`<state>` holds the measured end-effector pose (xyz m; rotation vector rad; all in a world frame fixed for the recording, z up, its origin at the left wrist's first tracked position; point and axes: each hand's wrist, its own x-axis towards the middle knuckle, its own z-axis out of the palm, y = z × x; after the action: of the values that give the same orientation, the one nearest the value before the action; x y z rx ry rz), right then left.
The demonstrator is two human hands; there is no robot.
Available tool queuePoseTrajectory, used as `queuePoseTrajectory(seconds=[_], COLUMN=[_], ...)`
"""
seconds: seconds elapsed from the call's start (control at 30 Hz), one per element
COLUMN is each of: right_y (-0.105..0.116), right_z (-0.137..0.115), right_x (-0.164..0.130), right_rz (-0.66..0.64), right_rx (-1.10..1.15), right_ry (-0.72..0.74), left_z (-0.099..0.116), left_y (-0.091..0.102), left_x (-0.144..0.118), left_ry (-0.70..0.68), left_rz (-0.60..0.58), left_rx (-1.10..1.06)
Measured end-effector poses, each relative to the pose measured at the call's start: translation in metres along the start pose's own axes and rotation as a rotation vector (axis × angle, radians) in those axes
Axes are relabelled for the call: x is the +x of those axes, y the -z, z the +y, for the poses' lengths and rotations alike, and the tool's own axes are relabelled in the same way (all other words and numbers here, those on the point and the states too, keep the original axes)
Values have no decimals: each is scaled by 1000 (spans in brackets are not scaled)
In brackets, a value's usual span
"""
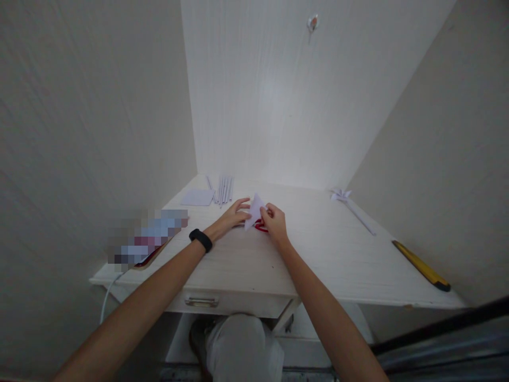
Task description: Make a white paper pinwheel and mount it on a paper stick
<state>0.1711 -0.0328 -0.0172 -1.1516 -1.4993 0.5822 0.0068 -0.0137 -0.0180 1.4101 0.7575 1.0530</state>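
Observation:
A small white piece of paper [255, 208], folded to a pointed shape, is held up above the middle of the desk. My right hand [274, 220] pinches its right edge between thumb and fingers. On its left side is my left hand [234, 214], fingers spread, the tips at or touching the paper's edge; exact contact is hard to make out. Under the paper and hands lie scissors with red handles [260, 227], partly hidden. A black band [201, 240] circles my left wrist.
Rolled paper sticks [225, 189] and a flat paper sheet [198, 197] lie at the back left. A paper pinwheel on a stick [360, 216] rests at the right, near a yellow utility knife [421, 265]. A blurred-out object [151, 241] with a cable occupies the left edge. Walls enclose the desk.

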Motion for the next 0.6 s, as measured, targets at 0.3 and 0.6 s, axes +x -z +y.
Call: queuePoseTrajectory(seconds=[0.3, 0.6], right_y=[-1, 0], right_z=[3, 3], right_x=[0, 0], right_rz=[-2, -29], right_rx=[28, 15], right_ry=[24, 31], left_z=[1, -6], left_y=[2, 7], left_x=[2, 3], left_ry=[-32, -88], left_rz=[218, 222], left_rx=[-106, -186])
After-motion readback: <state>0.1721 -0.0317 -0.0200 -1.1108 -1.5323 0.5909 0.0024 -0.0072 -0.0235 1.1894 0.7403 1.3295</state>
